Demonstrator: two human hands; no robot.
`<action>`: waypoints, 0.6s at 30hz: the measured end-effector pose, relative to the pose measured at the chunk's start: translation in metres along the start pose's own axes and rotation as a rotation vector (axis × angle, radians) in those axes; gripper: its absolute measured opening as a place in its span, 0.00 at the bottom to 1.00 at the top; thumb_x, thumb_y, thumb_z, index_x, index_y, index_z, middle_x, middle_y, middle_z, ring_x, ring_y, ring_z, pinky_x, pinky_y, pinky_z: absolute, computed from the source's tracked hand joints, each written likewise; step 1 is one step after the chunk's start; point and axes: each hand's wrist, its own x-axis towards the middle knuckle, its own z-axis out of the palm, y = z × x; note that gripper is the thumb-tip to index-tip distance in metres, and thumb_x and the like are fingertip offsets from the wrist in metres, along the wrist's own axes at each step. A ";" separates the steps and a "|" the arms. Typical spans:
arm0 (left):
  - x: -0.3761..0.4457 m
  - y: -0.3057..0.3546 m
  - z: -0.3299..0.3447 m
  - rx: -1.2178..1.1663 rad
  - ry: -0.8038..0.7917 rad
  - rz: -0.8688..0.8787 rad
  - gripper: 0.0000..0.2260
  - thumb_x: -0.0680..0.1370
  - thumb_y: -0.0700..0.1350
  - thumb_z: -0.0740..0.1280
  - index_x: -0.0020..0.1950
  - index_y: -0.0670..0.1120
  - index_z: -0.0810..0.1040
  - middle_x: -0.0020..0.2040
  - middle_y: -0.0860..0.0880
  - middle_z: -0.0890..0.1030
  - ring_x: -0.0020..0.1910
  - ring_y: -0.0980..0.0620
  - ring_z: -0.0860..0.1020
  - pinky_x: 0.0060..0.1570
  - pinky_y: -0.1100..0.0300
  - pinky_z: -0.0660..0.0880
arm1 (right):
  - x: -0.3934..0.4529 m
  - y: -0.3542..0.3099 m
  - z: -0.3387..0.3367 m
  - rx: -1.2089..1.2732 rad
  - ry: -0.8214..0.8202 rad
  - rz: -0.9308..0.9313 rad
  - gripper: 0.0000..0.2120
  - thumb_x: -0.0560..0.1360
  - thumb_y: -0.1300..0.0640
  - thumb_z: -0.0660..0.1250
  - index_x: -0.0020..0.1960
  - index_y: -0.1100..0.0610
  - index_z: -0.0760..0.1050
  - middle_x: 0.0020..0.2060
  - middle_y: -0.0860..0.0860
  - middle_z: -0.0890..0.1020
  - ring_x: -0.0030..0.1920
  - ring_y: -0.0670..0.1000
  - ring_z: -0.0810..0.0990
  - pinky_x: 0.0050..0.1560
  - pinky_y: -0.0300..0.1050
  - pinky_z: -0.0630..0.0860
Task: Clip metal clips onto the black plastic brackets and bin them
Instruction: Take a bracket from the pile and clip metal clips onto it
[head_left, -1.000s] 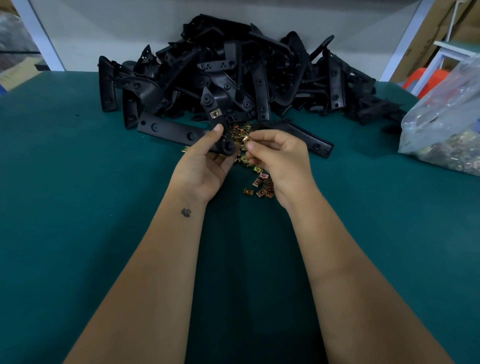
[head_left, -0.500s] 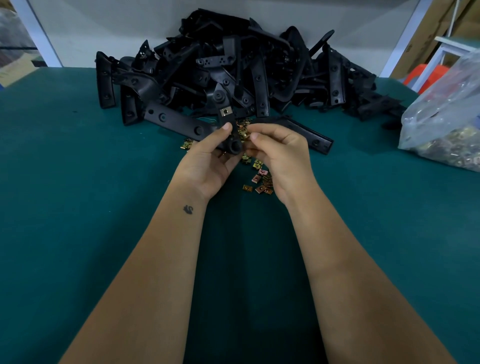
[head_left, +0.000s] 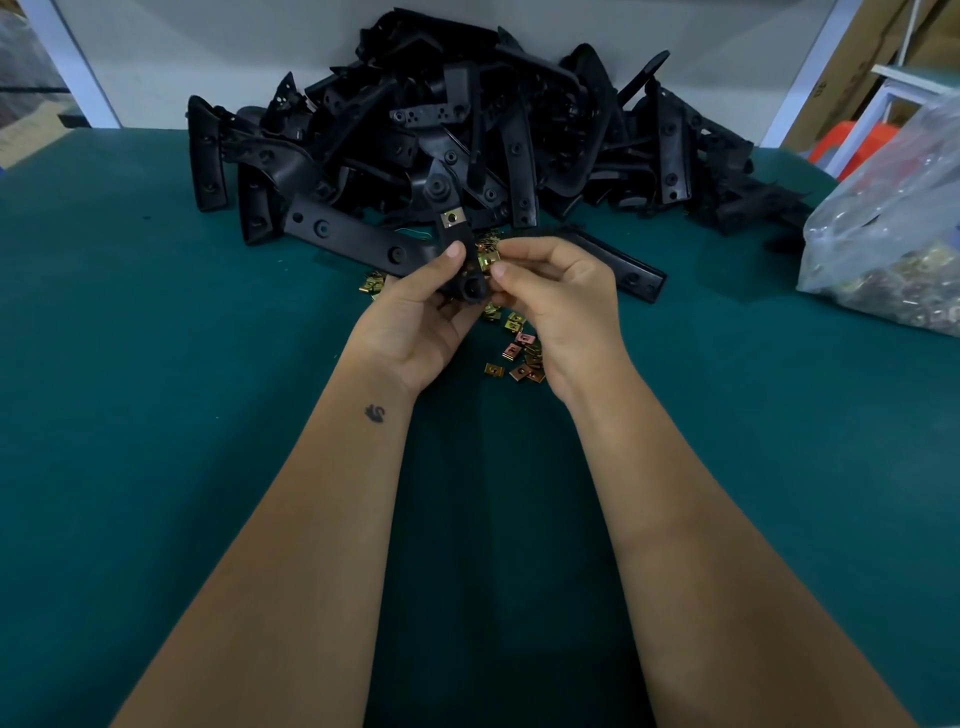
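My left hand (head_left: 415, 322) grips a black plastic bracket (head_left: 457, 239) upright above the table, thumb on its face. One metal clip (head_left: 453, 216) sits on the bracket's upper part. My right hand (head_left: 558, 306) pinches a second gold metal clip (head_left: 487, 261) against the bracket's right edge, lower down. Several loose gold clips (head_left: 517, 353) lie on the green table under and between my hands. A big pile of black brackets (head_left: 467, 130) fills the back of the table.
A clear plastic bag of metal clips (head_left: 893, 249) lies at the right edge. The green table (head_left: 156, 415) spreads wide on both sides of my arms. A white wall and frame posts stand behind the pile; an orange stool shows at far right.
The bracket has been raised and turned more upright in my left hand. My right hand has brought its clip against the bracket's right edge.
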 end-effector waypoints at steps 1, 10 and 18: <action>0.000 0.000 0.000 0.002 0.005 -0.003 0.05 0.79 0.39 0.67 0.51 0.38 0.80 0.47 0.42 0.85 0.48 0.47 0.84 0.56 0.52 0.81 | 0.000 0.000 0.000 -0.001 -0.003 0.002 0.09 0.72 0.70 0.71 0.45 0.56 0.82 0.37 0.49 0.85 0.40 0.46 0.83 0.42 0.39 0.78; -0.004 0.001 0.004 -0.008 0.019 -0.017 0.06 0.78 0.39 0.68 0.53 0.39 0.80 0.50 0.42 0.84 0.50 0.47 0.83 0.54 0.54 0.81 | 0.000 -0.002 0.000 -0.065 0.009 0.055 0.04 0.77 0.62 0.69 0.45 0.56 0.82 0.33 0.46 0.81 0.33 0.42 0.77 0.38 0.36 0.76; -0.006 0.002 0.007 0.035 0.017 -0.024 0.16 0.71 0.40 0.71 0.58 0.40 0.78 0.50 0.42 0.84 0.50 0.47 0.83 0.48 0.56 0.82 | 0.000 -0.004 0.000 -0.099 -0.015 0.117 0.05 0.78 0.60 0.69 0.43 0.57 0.80 0.30 0.45 0.79 0.32 0.44 0.76 0.35 0.38 0.74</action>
